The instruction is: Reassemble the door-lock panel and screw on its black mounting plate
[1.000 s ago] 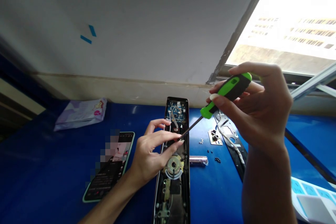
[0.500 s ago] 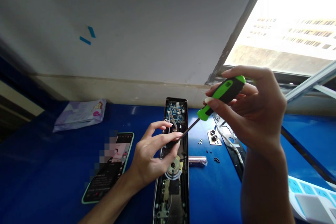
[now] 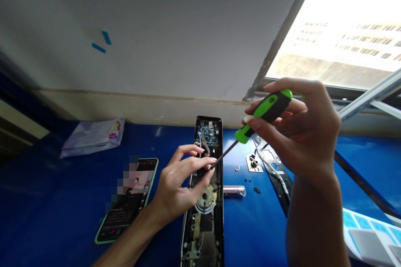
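Note:
A green and black screwdriver (image 3: 264,114) is gripped by its handle in my right hand (image 3: 308,133), its shaft slanting down to the left. My left hand (image 3: 183,179) pinches around the tip with thumb and fingers; whether a small screw sits there is too small to tell. Beneath the left hand lies a long dark lock housing (image 3: 209,233), open side up, with a blue circuit board (image 3: 206,131) at its far end. Thin wires (image 3: 205,141) run from the board, and a round metal part (image 3: 205,196) shows below the fingers.
To the housing's right lie small screws (image 3: 257,190), a square metal plate with a knob (image 3: 253,162), a wrapped cylinder (image 3: 234,191) and a black panel with a white cable (image 3: 275,169). On the left are a phone (image 3: 131,200) and a purple packet (image 3: 94,137). A wall (image 3: 156,50) stands behind.
The whole view has shifted slightly, so the table things appear a little further left. Both hands keep nearly the same pose around the screwdriver.

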`<action>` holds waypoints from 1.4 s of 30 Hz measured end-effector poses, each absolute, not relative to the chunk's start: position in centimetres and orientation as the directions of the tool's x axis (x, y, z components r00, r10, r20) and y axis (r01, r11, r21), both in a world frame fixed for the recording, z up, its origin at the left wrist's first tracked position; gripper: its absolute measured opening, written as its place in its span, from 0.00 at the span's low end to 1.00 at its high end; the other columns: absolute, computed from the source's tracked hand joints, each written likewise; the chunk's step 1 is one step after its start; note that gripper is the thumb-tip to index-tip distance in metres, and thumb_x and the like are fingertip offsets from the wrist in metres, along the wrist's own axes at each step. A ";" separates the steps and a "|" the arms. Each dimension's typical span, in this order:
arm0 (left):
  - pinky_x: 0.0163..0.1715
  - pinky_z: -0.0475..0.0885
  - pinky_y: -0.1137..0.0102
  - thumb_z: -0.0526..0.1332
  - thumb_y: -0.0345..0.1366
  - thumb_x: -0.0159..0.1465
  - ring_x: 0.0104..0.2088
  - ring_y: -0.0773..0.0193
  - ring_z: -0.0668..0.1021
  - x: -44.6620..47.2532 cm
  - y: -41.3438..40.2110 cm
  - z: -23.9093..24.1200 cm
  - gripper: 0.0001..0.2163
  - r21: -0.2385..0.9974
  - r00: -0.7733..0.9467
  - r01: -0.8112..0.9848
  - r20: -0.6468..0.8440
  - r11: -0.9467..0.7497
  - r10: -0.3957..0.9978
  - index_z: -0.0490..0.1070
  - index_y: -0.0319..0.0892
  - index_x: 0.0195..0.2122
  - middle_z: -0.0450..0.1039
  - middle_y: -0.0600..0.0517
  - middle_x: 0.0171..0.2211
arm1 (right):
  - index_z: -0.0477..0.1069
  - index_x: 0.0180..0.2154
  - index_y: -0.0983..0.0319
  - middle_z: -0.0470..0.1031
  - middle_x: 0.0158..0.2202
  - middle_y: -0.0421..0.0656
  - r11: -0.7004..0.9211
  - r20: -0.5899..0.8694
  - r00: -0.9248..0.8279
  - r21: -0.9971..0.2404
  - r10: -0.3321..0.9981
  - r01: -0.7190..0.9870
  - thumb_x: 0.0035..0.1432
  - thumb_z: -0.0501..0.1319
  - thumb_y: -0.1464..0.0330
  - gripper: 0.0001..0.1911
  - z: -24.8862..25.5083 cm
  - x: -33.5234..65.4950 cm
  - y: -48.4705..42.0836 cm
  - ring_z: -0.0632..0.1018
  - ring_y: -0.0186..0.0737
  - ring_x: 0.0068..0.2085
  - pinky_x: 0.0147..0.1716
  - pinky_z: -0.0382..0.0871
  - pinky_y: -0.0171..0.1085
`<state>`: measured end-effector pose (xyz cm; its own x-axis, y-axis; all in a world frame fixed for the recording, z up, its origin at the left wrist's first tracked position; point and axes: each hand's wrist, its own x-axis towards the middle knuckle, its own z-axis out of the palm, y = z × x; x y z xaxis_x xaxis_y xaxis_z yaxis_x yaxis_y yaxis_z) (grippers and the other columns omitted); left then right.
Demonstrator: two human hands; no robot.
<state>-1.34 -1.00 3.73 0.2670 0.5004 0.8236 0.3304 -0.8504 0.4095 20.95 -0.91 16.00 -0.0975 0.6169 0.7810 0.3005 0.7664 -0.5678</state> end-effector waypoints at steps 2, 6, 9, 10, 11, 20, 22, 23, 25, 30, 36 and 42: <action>0.49 0.81 0.65 0.69 0.23 0.65 0.46 0.59 0.81 -1.3 -1.0 3.7 0.13 0.386 0.272 0.336 0.834 -0.859 0.481 0.79 0.43 0.49 0.86 0.51 0.40 | 0.75 0.51 0.54 0.81 0.40 0.38 0.767 0.779 -0.103 -0.569 0.618 0.297 0.54 0.77 0.74 0.25 16.0 21.0 -0.9 0.87 0.43 0.43 0.36 0.90 0.41; 0.48 0.81 0.66 0.69 0.22 0.65 0.46 0.60 0.82 -1.2 -1.0 3.7 0.14 0.380 0.282 0.335 0.833 -0.862 0.477 0.79 0.43 0.49 0.86 0.52 0.39 | 0.75 0.51 0.52 0.82 0.41 0.37 0.755 0.766 -0.114 -0.576 0.632 0.312 0.54 0.77 0.73 0.25 15.9 20.9 -1.0 0.87 0.43 0.42 0.34 0.89 0.40; 0.47 0.82 0.66 0.70 0.23 0.65 0.46 0.60 0.82 -1.3 -1.0 3.6 0.12 0.390 0.274 0.356 0.825 -0.849 0.494 0.80 0.43 0.48 0.85 0.51 0.40 | 0.75 0.51 0.52 0.83 0.41 0.37 0.751 0.762 -0.113 -0.581 0.637 0.314 0.54 0.78 0.72 0.25 15.8 20.7 -1.1 0.87 0.43 0.42 0.34 0.89 0.41; 0.47 0.82 0.67 0.69 0.23 0.65 0.46 0.60 0.83 -1.3 -0.9 3.6 0.12 0.399 0.268 0.366 0.820 -0.841 0.505 0.80 0.43 0.47 0.85 0.50 0.41 | 0.75 0.51 0.52 0.83 0.41 0.37 0.755 0.770 -0.102 -0.575 0.630 0.314 0.54 0.78 0.72 0.25 15.8 20.6 -1.1 0.87 0.43 0.41 0.35 0.89 0.41; 0.46 0.82 0.67 0.69 0.24 0.65 0.46 0.60 0.83 -1.3 -0.9 3.6 0.11 0.409 0.261 0.373 0.815 -0.833 0.517 0.81 0.42 0.47 0.85 0.49 0.42 | 0.76 0.51 0.52 0.83 0.41 0.37 0.761 0.781 -0.087 -0.567 0.618 0.317 0.54 0.78 0.72 0.25 15.8 20.6 -1.1 0.87 0.43 0.41 0.35 0.89 0.41; 0.43 0.86 0.67 0.70 0.26 0.66 0.45 0.59 0.87 -1.3 -1.2 3.3 0.09 0.516 0.195 0.325 0.783 -0.792 0.590 0.82 0.43 0.46 0.84 0.49 0.41 | 0.76 0.51 0.52 0.83 0.37 0.36 0.774 0.811 -0.036 -0.543 0.584 0.327 0.54 0.78 0.71 0.24 16.0 20.8 -1.3 0.88 0.45 0.41 0.33 0.90 0.43; 0.43 0.86 0.68 0.70 0.26 0.66 0.45 0.59 0.87 -1.3 -1.1 3.4 0.09 0.513 0.196 0.322 0.786 -0.796 0.586 0.82 0.44 0.46 0.84 0.49 0.41 | 0.76 0.51 0.52 0.83 0.36 0.36 0.781 0.817 -0.041 -0.534 0.575 0.325 0.54 0.78 0.71 0.24 16.0 20.8 -1.3 0.88 0.44 0.40 0.32 0.90 0.42; 0.43 0.86 0.68 0.70 0.26 0.66 0.44 0.59 0.87 -1.3 -1.1 3.4 0.09 0.509 0.196 0.323 0.789 -0.798 0.582 0.82 0.44 0.45 0.84 0.49 0.41 | 0.76 0.50 0.52 0.83 0.36 0.36 0.779 0.817 -0.037 -0.534 0.576 0.328 0.54 0.78 0.71 0.24 16.0 20.7 -1.3 0.88 0.44 0.40 0.32 0.90 0.42; 0.42 0.85 0.69 0.71 0.26 0.65 0.44 0.60 0.87 -1.3 -1.1 3.4 0.09 0.498 0.198 0.327 0.795 -0.803 0.573 0.83 0.44 0.45 0.84 0.49 0.42 | 0.76 0.50 0.52 0.84 0.37 0.36 0.773 0.813 -0.033 -0.539 0.581 0.334 0.54 0.78 0.71 0.24 16.0 20.7 -1.4 0.88 0.44 0.40 0.33 0.90 0.43; 0.42 0.84 0.70 0.71 0.27 0.66 0.44 0.61 0.86 -1.3 -1.0 3.3 0.07 0.482 0.197 0.340 0.803 -0.807 0.563 0.83 0.43 0.44 0.84 0.48 0.42 | 0.76 0.51 0.52 0.84 0.37 0.36 0.765 0.806 -0.033 -0.546 0.591 0.342 0.54 0.78 0.71 0.24 16.0 20.8 -1.5 0.88 0.44 0.40 0.33 0.90 0.43; 0.42 0.84 0.69 0.72 0.27 0.65 0.43 0.61 0.86 -1.4 -1.0 3.5 0.07 0.480 0.193 0.352 0.803 -0.804 0.564 0.84 0.44 0.43 0.84 0.49 0.41 | 0.77 0.51 0.51 0.84 0.37 0.36 0.778 0.822 -0.034 -0.524 0.569 0.347 0.53 0.78 0.71 0.25 16.0 20.7 -1.5 0.88 0.45 0.40 0.33 0.90 0.43; 0.41 0.84 0.70 0.71 0.27 0.65 0.42 0.61 0.86 -1.4 -1.2 3.5 0.07 0.480 0.177 0.352 0.809 -0.803 0.561 0.84 0.44 0.43 0.84 0.49 0.41 | 0.77 0.50 0.50 0.83 0.35 0.36 0.778 0.831 -0.031 -0.507 0.556 0.371 0.54 0.79 0.68 0.24 16.1 20.6 -1.5 0.87 0.45 0.37 0.31 0.89 0.44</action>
<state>-1.39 -1.16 3.52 0.1765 0.5609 0.8089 0.3518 -0.8034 0.4803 20.61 -1.54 16.15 -0.0308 0.5556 0.8309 0.3708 0.7783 -0.5067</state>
